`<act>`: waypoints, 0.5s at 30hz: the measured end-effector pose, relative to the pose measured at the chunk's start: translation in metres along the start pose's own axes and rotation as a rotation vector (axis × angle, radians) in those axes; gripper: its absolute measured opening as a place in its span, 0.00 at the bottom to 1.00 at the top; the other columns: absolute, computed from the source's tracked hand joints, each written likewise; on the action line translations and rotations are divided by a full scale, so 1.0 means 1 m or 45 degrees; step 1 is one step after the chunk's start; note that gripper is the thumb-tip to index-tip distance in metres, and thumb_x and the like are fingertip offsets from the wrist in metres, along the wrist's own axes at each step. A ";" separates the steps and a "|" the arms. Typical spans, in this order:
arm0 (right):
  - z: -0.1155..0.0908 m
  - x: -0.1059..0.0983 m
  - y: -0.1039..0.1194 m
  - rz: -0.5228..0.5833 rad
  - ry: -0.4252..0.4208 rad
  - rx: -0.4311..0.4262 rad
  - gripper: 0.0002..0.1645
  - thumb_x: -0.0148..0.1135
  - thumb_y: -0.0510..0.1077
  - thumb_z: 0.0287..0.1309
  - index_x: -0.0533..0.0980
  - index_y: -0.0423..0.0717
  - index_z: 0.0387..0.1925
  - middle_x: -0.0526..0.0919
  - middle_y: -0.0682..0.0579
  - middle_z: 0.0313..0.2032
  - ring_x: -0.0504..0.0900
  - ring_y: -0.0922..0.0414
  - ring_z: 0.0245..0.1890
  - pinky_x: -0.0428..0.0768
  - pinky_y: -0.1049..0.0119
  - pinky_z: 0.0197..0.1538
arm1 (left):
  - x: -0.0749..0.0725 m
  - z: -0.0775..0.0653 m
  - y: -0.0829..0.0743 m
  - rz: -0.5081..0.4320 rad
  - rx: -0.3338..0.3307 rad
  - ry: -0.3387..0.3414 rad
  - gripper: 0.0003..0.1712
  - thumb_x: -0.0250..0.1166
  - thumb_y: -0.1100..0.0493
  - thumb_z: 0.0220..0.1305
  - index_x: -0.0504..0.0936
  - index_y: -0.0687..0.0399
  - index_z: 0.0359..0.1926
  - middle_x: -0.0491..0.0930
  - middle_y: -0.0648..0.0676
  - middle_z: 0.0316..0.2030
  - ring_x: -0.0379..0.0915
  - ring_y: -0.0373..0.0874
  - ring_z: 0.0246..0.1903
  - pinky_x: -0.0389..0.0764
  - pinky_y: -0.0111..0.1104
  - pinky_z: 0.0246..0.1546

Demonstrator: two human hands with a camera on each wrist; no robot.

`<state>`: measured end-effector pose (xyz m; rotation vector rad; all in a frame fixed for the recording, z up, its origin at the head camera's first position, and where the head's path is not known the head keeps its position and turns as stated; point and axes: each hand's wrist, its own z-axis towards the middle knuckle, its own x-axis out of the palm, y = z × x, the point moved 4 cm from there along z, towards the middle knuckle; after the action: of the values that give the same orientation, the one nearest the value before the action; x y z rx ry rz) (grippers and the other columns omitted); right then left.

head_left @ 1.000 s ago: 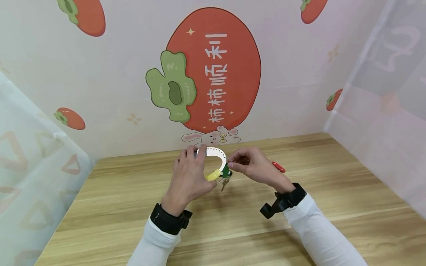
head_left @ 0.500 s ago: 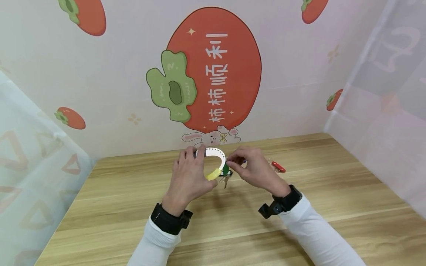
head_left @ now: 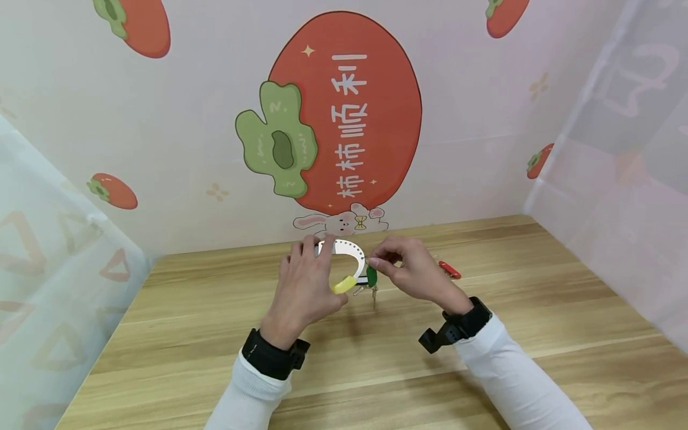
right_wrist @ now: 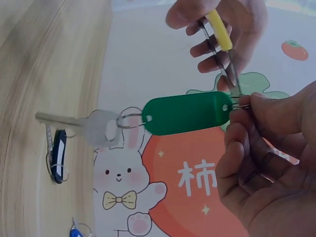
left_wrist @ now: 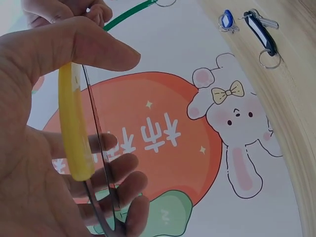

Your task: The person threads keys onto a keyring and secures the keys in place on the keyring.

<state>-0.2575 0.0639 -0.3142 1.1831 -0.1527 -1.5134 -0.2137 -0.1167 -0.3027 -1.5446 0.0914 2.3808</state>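
In the head view my left hand (head_left: pixel 303 286) holds a large white hoop (head_left: pixel 352 246) with a row of small holes along its rim and a yellow sleeve (head_left: pixel 345 284). The left wrist view shows the thumb over that yellow sleeve (left_wrist: pixel 74 123), with the other fingers bent behind the thin metal band. Thumb and fingers of my right hand (head_left: pixel 408 269) pinch a small metal ring (right_wrist: pixel 241 102) at one end of a green key tag (right_wrist: pixel 185 113). From the tag's other end hangs a key (right_wrist: pixel 101 127). The pinched ring is at the hoop's edge; whether it passes through a hole is hidden.
A black key tag (left_wrist: pixel 259 32) with a key and a blue key tag (left_wrist: pixel 227 19) lie on the wooden table (head_left: pixel 215 334). To the right of my right hand lies a red key tag (head_left: pixel 450 270). A printed wall (head_left: pixel 188 119) stands behind the table.
The green key tag and its key have swung slightly to the right beneath the hoop. My right hand has shifted only a little, still pinching at the hoop's edge; the left hand stays almost still.
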 end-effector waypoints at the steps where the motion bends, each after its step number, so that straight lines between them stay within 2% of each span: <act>1: 0.000 0.000 0.000 -0.003 0.011 0.009 0.04 0.60 0.44 0.55 0.80 0.50 0.31 0.79 0.54 0.28 0.75 0.59 0.27 0.75 0.62 0.33 | 0.000 0.000 0.000 0.009 0.013 -0.008 0.54 0.72 0.42 0.29 0.64 0.52 0.62 0.66 0.60 0.55 0.62 0.56 0.49 0.67 0.49 0.41; 7: -0.002 0.000 0.003 -0.005 0.087 0.061 0.05 0.59 0.46 0.57 0.79 0.51 0.30 0.79 0.56 0.27 0.75 0.59 0.25 0.75 0.61 0.32 | 0.000 0.000 -0.001 0.036 0.065 -0.048 0.53 0.73 0.42 0.26 0.66 0.52 0.59 0.67 0.58 0.51 0.61 0.54 0.45 0.67 0.45 0.37; 15: -0.003 0.000 0.004 -0.051 0.122 0.089 0.05 0.58 0.45 0.58 0.79 0.50 0.30 0.78 0.54 0.26 0.74 0.59 0.24 0.73 0.65 0.29 | 0.001 0.001 -0.003 0.028 0.081 -0.058 0.52 0.74 0.44 0.26 0.66 0.52 0.59 0.67 0.57 0.51 0.61 0.53 0.46 0.67 0.45 0.38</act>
<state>-0.2531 0.0635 -0.3133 1.3188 -0.1186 -1.4930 -0.2140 -0.1139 -0.3035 -1.4674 0.1735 2.4044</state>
